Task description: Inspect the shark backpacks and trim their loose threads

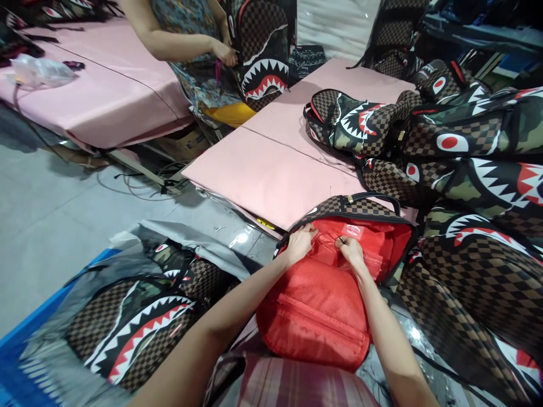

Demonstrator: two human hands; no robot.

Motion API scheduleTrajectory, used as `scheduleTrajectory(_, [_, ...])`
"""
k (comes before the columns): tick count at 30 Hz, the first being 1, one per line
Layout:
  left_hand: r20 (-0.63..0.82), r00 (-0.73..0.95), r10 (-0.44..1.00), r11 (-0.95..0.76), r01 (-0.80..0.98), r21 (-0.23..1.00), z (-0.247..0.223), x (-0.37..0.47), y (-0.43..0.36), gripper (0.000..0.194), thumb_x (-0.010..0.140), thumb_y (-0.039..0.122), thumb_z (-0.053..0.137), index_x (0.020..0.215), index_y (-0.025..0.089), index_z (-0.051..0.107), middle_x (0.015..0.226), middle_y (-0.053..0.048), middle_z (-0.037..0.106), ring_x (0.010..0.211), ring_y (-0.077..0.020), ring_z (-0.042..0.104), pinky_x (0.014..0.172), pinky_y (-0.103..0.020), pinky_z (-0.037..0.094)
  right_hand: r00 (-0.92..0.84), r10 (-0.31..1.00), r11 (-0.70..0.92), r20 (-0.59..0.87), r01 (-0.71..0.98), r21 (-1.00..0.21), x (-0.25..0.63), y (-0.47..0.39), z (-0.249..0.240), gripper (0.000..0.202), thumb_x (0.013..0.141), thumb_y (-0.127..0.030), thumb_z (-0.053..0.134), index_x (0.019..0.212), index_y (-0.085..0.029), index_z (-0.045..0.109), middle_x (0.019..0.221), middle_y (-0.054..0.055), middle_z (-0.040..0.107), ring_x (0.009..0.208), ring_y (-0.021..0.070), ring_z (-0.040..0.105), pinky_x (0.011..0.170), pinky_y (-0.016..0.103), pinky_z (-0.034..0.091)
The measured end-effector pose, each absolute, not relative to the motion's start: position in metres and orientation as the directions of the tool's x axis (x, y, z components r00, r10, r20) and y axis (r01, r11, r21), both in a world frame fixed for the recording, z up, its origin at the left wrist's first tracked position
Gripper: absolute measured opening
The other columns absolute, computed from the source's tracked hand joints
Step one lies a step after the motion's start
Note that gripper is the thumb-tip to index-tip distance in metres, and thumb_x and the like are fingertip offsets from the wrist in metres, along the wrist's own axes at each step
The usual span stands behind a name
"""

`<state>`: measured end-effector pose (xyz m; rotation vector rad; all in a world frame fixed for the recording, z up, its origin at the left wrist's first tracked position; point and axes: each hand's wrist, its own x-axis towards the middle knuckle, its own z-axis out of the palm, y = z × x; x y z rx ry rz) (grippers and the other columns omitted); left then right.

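A checkered backpack [373, 209] lies unzipped at the near edge of the pink table, its red lining [318, 316] folded down toward the plaid clothing. My left hand [302, 243] is inside the opening at its left side, with fingers closed on the red fabric. Inside, to its right, my right hand [350, 249] pinches a small dark tool, perhaps thread snips, near a white label [352, 230] on the lining. The tool's tip is too small to make out.
Several shark-mouth backpacks [475, 135] are piled on the right. A lined blue bin [55, 316] with more backpacks stands lower left. Across the pink table [263, 164], a person [190, 45] handles another backpack [263, 51]. A second pink table [106, 85] is at the upper left.
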<state>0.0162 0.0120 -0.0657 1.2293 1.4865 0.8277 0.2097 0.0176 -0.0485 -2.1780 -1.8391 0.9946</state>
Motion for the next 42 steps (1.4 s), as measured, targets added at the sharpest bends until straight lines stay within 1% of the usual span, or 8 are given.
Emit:
scheduleTrajectory(7, [-0.284,0.057,0.957,0.250,0.333,0.909,-0.072,0.012,0.012,0.046,0.059,-0.009,0.050,0.085,0.024,0.069,0.086,-0.002,0.063,0.093,-0.0190,0.055,0.097,-0.027,0.035,0.047,0.917,-0.260,-0.397,0.825,-0.502,0.209,0.017,-0.048,0.022,0.076,-0.036,0.049,0.079,-0.024,0.068,0.076,0.000,0.068,0.079,0.0183,0.063,0.066,0.024,0.043])
scheduleTrajectory(12, [-0.277,0.042,0.960,0.249,0.324,0.913,-0.077,0.015,0.015,0.057,0.056,-0.011,0.047,0.096,0.023,0.067,0.095,-0.004,0.063,0.098,-0.0193,0.053,0.099,-0.027,0.032,0.045,0.920,-0.254,-0.389,0.825,-0.506,0.209,0.017,-0.047,0.022,0.077,-0.035,0.048,0.078,-0.024,0.067,0.074,0.000,0.067,0.077,0.0180,0.062,0.066,0.025,0.042])
scheduleTrajectory(19, [-0.338,0.054,0.940,0.316,0.240,0.918,-0.073,0.013,0.016,0.035,0.053,-0.006,0.054,0.070,0.022,0.069,0.075,-0.001,0.065,0.090,-0.0192,0.057,0.089,-0.025,0.040,-0.015,0.938,-0.195,-0.346,0.802,-0.565,0.210,0.013,-0.046,0.023,0.078,-0.034,0.049,0.085,-0.023,0.067,0.075,-0.001,0.068,0.078,0.0176,0.063,0.068,0.024,0.044])
scheduleTrajectory(24, [-0.432,-0.030,0.901,0.431,0.149,0.890,-0.072,0.016,0.024,0.003,0.065,0.016,0.062,0.064,0.018,0.063,0.057,-0.001,0.058,0.073,-0.0185,0.059,0.064,-0.022,0.043,-0.294,0.948,0.159,-0.118,0.763,-0.626,0.196,-0.003,-0.034,0.032,0.079,-0.019,0.046,0.104,-0.025,0.065,0.100,0.000,0.067,0.091,0.0143,0.061,0.079,0.022,0.043])
scheduleTrajectory(30, [-0.545,-0.013,0.838,0.545,0.020,0.838,-0.071,0.015,0.024,0.008,0.057,0.011,0.064,0.056,0.015,0.057,0.046,0.003,0.050,0.052,-0.0113,0.052,0.048,-0.019,0.035,-0.538,0.831,0.481,-0.143,0.823,-0.302,0.176,-0.017,-0.018,0.047,0.079,-0.012,0.040,0.121,-0.024,0.056,0.095,0.006,0.065,0.081,0.0175,0.060,0.067,0.023,0.042])
scheduleTrajectory(33, [-0.595,0.066,0.801,0.598,-0.094,0.796,-0.070,0.009,0.020,0.008,0.056,0.008,0.059,0.063,0.013,0.060,0.049,0.003,0.054,0.045,-0.0089,0.049,0.046,-0.019,0.036,-0.558,0.811,0.499,-0.175,0.816,-0.291,0.174,-0.014,-0.019,0.048,0.080,-0.011,0.040,0.123,-0.025,0.054,0.097,0.006,0.065,0.083,0.0172,0.060,0.067,0.023,0.042])
scheduleTrajectory(38, [-0.636,0.166,0.754,0.655,-0.274,0.704,-0.070,0.001,0.018,0.026,0.053,0.004,0.055,0.075,0.012,0.064,0.057,-0.001,0.062,0.050,-0.0103,0.055,0.051,-0.021,0.044,-0.536,0.831,0.428,-0.145,0.785,-0.449,0.171,0.013,-0.028,0.043,0.077,-0.009,0.043,0.113,-0.024,0.062,0.116,0.002,0.061,0.097,0.0158,0.059,0.077,0.022,0.044])
scheduleTrajectory(42, [-0.651,0.191,0.735,0.668,-0.369,0.647,-0.073,-0.001,0.019,0.035,0.048,-0.001,0.052,0.078,0.012,0.065,0.060,-0.001,0.064,0.053,-0.0115,0.058,0.055,-0.022,0.048,-0.453,0.868,0.309,-0.203,0.814,-0.493,0.158,0.043,-0.033,0.045,0.077,-0.007,0.043,0.115,-0.021,0.061,0.116,0.005,0.062,0.103,0.0194,0.059,0.085,0.025,0.043])
